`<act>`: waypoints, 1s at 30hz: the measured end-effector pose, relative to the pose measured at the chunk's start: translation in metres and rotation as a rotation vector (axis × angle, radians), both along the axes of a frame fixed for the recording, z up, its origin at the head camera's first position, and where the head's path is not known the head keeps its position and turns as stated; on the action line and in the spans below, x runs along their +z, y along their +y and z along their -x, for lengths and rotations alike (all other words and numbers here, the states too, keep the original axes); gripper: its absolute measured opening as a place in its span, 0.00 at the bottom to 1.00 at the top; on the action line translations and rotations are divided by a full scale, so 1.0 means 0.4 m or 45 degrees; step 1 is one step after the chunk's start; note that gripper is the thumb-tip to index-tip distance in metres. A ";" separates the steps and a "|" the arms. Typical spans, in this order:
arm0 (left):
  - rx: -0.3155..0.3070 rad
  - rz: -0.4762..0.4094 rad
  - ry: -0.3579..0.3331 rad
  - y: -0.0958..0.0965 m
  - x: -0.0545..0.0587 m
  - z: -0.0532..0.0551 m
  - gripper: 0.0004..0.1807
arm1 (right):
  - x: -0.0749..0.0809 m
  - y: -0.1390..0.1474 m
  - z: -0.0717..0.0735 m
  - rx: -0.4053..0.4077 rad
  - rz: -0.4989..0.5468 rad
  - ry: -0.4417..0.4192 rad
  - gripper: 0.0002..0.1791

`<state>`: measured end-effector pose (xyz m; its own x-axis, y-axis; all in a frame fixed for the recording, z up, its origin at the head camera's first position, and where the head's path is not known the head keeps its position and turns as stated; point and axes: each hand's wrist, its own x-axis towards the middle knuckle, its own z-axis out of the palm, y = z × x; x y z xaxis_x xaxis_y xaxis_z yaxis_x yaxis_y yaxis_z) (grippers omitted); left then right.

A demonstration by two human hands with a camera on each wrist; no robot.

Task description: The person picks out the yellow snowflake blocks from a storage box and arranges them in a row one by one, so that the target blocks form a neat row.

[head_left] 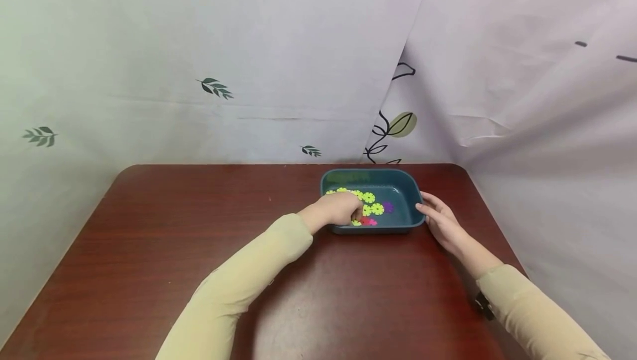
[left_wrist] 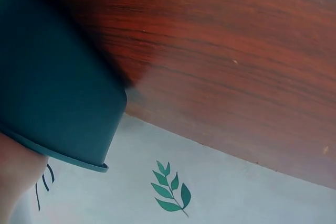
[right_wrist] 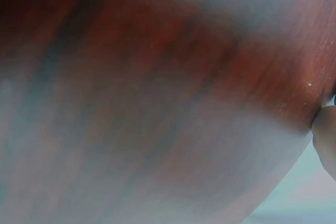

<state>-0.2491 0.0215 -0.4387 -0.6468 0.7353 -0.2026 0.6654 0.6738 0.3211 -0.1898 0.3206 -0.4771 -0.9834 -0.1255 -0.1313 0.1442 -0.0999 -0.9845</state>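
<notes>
A dark teal plastic basin [head_left: 403, 213] stands near the back of the table, and its outer wall fills the left of the left wrist view. Inside lie several notched snowflake discs: yellow-green ones [head_left: 377, 209], a purple one [head_left: 389, 207] and red-pink ones [head_left: 368, 220]. My left hand [head_left: 340, 208] reaches over the basin's left side, fingers bent down among the discs. Its fingertips are hidden, so whether they pinch a disc does not show. On the right, my right hand [head_left: 443, 224] holds the basin's rim, thumb over the edge and fingers along the outside.
The basin rests on a dark red-brown wooden table [head_left: 199, 227]. Pale cloth with leaf prints [head_left: 215, 88] hangs behind the table's back edge and along both sides. A small dark object [head_left: 483, 304] shows beside the right sleeve.
</notes>
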 end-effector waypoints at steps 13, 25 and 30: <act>0.132 -0.088 -0.035 0.000 0.004 0.005 0.13 | 0.001 0.000 0.002 -0.006 -0.016 -0.025 0.16; 0.188 -0.499 -0.125 -0.015 0.001 0.029 0.05 | 0.000 -0.002 0.004 -0.019 -0.018 -0.020 0.17; 0.259 -0.671 -0.161 -0.029 0.013 0.038 0.04 | 0.000 -0.004 0.006 -0.026 -0.029 -0.035 0.19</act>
<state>-0.2642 0.0100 -0.4334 -0.7803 0.6212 0.0718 0.4735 0.5120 0.7167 -0.1923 0.3191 -0.4771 -0.9817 -0.1019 -0.1610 0.1695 -0.0809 -0.9822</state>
